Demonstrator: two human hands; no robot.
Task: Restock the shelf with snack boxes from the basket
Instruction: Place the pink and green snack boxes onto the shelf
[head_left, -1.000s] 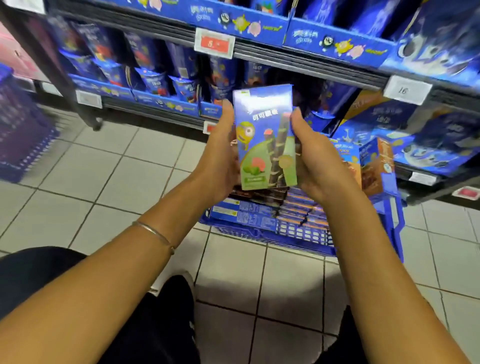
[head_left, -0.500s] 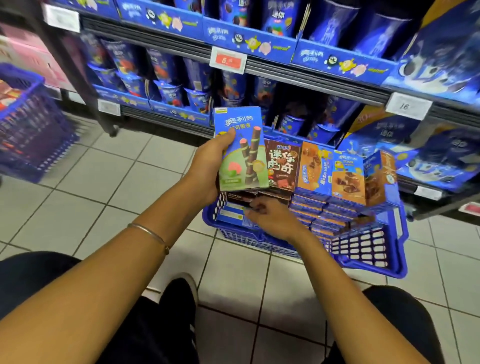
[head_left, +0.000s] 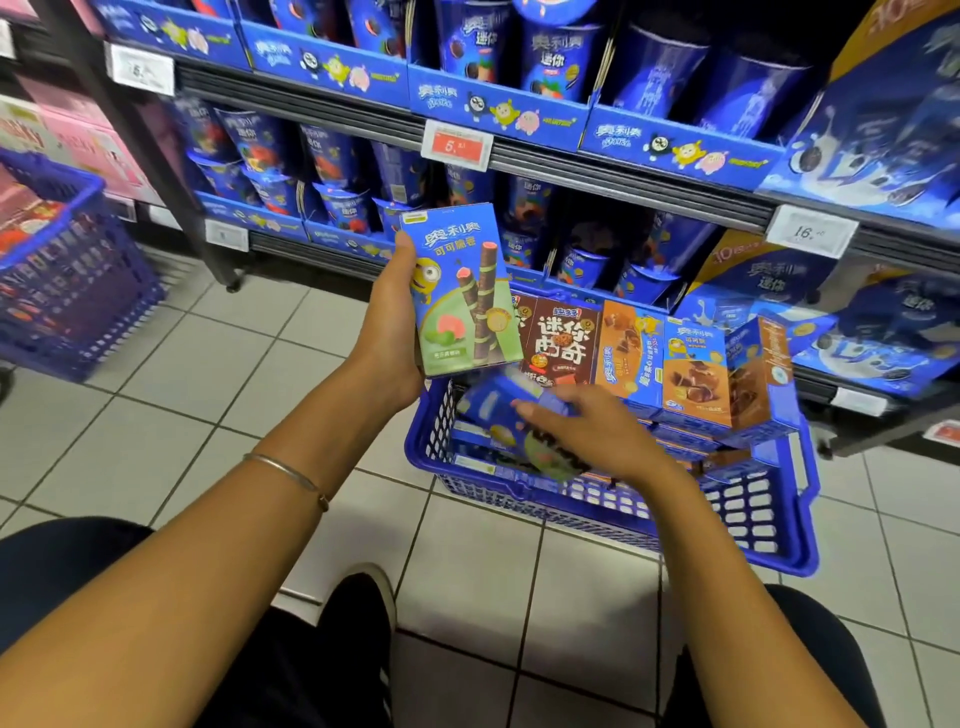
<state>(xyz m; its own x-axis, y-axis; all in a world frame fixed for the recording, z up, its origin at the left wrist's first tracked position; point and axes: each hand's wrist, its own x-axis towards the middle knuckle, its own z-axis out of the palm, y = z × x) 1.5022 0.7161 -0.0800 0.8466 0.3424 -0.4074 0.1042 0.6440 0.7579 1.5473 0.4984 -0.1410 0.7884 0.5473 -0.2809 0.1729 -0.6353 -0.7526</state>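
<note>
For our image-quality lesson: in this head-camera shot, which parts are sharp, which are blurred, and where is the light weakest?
Head view: green box in the left hand is sharp, print readable; head view: right hand and the blurred box it grips over the basket are motion-smeared; head view: the lower shelf recess is dimmest.

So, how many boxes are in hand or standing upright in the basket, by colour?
Green box: 2, one held in the left hand, one blurred under the right hand
Dark brown box: 1, upright in the basket
Orange box: 3, upright beside it
Total: 6
</note>
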